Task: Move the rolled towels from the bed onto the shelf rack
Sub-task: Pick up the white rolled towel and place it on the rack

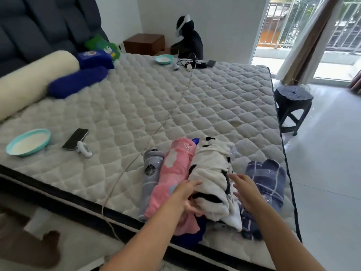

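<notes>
Four rolled towels lie side by side at the near right corner of the quilted white bed (175, 98), ends hanging toward the near edge: a grey patterned roll (150, 173), a pink roll with white cloud shapes (172, 173), a white fleecy roll with black patches (211, 173), and a navy checked roll (267, 178).

We have both hands on the white roll. Our left hand (187, 194) curls against its left flank, fingers partly closed, thumb tucked under the near end. Our right hand (246, 192) is spread wide, palm toward the roll's right flank, nothing held yet; contact there we cannot tell.

Handling, as we judge it: light, soft, squashy, not fragile. The roll looks loosely wound, its near end already slack, so it may unwind if lifted by one end. Best taken around the middle, both palms pressing inward, or scooped from beneath.

The shelf rack is not in view.
</notes>
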The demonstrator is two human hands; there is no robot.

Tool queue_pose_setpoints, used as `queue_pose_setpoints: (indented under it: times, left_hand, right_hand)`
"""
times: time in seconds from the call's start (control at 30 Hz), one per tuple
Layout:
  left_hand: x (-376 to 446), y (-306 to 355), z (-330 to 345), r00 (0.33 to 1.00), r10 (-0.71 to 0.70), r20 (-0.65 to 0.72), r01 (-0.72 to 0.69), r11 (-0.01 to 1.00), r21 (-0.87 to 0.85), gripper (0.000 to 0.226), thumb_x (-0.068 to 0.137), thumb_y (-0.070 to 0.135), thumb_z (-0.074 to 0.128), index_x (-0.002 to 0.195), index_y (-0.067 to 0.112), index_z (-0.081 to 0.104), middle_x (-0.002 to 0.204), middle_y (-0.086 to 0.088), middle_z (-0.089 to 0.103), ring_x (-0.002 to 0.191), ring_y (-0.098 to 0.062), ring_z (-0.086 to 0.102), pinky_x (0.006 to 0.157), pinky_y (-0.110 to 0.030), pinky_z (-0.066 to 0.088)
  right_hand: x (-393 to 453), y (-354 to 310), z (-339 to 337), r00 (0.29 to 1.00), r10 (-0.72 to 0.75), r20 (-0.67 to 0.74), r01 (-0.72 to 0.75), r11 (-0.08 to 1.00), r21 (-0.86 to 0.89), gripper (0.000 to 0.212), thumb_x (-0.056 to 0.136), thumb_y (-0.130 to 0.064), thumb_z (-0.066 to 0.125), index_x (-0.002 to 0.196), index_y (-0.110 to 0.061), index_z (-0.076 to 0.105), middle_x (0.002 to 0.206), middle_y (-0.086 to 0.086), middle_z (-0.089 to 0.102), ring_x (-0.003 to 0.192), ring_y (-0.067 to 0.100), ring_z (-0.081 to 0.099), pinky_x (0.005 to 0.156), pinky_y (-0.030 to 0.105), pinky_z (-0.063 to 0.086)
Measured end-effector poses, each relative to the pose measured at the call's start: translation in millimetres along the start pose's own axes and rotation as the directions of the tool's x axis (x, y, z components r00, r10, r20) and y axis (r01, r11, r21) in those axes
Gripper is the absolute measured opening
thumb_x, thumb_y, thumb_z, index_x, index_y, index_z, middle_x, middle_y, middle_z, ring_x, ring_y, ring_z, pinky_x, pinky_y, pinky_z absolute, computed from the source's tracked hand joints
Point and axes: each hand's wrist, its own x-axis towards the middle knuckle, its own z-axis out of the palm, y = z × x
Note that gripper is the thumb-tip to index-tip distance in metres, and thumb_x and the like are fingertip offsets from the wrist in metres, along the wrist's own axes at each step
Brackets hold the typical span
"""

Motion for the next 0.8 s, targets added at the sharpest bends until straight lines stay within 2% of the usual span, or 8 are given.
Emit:
queue_pose_setpoints:
  times: [0.07,0.17,0.27,0.33,0.43,0.53,0.7,0.8]
  left_hand:
    - [9.0,10.1,-2.3,0.998,-0.063,0.002,0.063,0.998,0.004,0.068,0.082,0.033,0.07,0.142,0.016,0.04,0.144,-0.02,0.039,0.127,-0.044,0.044,0.097,-0.064,0.044]
    - [16.2,25.9,-4.1,0.991,-0.123,-0.047,0.123,0.992,0.005,0.077,0.083,0.035,0.07,0.146,0.013,0.031,0.148,-0.022,0.033,0.132,-0.045,0.038,0.1,-0.061,0.042]
    - [27.0,35.3,-4.5,0.982,-0.154,-0.107,0.155,0.988,0.008,0.087,0.081,0.037,0.072,0.149,0.012,0.024,0.151,-0.022,0.03,0.134,-0.046,0.036,0.098,-0.061,0.043]
    - [33.8,36.4,-3.5,0.978,-0.155,-0.142,0.159,0.987,0.012,0.089,0.079,0.039,0.073,0.149,0.011,0.026,0.151,-0.022,0.03,0.133,-0.047,0.038,0.092,-0.061,0.045]
    - [43.0,35.2,-3.0,0.97,-0.147,-0.191,0.152,0.988,0.009,0.089,0.077,0.042,0.073,0.148,0.011,0.029,0.148,-0.022,0.035,0.129,-0.046,0.042,0.096,-0.061,0.046]
    - [44.8,34.1,-0.2,0.966,-0.137,-0.22,0.139,0.99,-0.004,0.087,0.075,0.041,0.074,0.147,0.013,0.032,0.146,-0.02,0.038,0.13,-0.044,0.043,0.099,-0.061,0.044]
    - [37.1,30.7,6.4,0.956,-0.063,-0.285,0.069,0.998,0.01,0.071,0.08,0.037,0.073,0.142,0.021,0.042,0.147,-0.013,0.039,0.132,-0.04,0.04,0.097,-0.059,0.045]
    - [26.3,25.9,10.2,0.961,-0.007,-0.276,0.013,1.0,0.02,0.057,0.081,0.033,0.072,0.134,0.021,0.052,0.137,-0.009,0.05,0.125,-0.035,0.047,0.1,-0.057,0.045]
  right_hand:
    - [25.7,-15.9,9.1,1.0,-0.003,0.014,0.004,1.0,-0.031,0.029,0.084,-0.04,0.065,0.097,-0.015,0.061,0.102,0.005,0.06,0.093,0.018,0.055,0.092,0.041,0.047]
    - [64.0,-31.4,20.9,1.0,0.018,-0.004,-0.018,0.998,-0.061,0.063,0.073,-0.053,0.069,0.119,-0.01,0.056,0.113,0.007,0.058,0.1,0.023,0.055,0.085,0.039,0.048]
    - [95.8,-38.5,30.7,1.0,0.011,-0.005,-0.012,0.997,-0.081,0.103,0.052,-0.066,0.072,0.135,-0.012,0.046,0.134,0.01,0.056,0.118,0.029,0.054,0.1,0.042,0.046]
    - [100.0,-48.8,39.8,0.998,0.056,0.037,-0.051,0.989,-0.141,0.119,0.055,-0.065,0.074,0.149,-0.01,0.026,0.148,0.012,0.043,0.132,0.032,0.044,0.109,0.041,0.037]
    - [112.0,-55.8,48.4,0.995,0.078,0.061,-0.06,0.968,-0.245,0.103,0.079,-0.046,0.07,0.152,-0.005,0.01,0.157,0.013,0.025,0.141,0.033,0.031,0.109,0.038,0.032]
    - [123.1,-56.3,46.9,0.991,0.111,0.071,-0.088,0.957,-0.278,0.103,0.078,-0.04,0.072,0.152,-0.006,0.009,0.156,0.014,0.026,0.14,0.035,0.031,0.108,0.04,0.033]
    - [126.9,-47.0,42.3,0.989,0.116,0.092,-0.103,0.985,-0.136,0.099,0.074,-0.028,0.073,0.152,-0.016,0.013,0.15,0.01,0.036,0.133,0.033,0.04,0.105,0.041,0.038]
    - [120.8,-43.5,38.8,0.992,0.083,0.095,-0.079,0.996,-0.046,0.087,0.078,-0.02,0.071,0.149,-0.015,0.021,0.146,0.007,0.039,0.13,0.03,0.042,0.096,0.034,0.039]
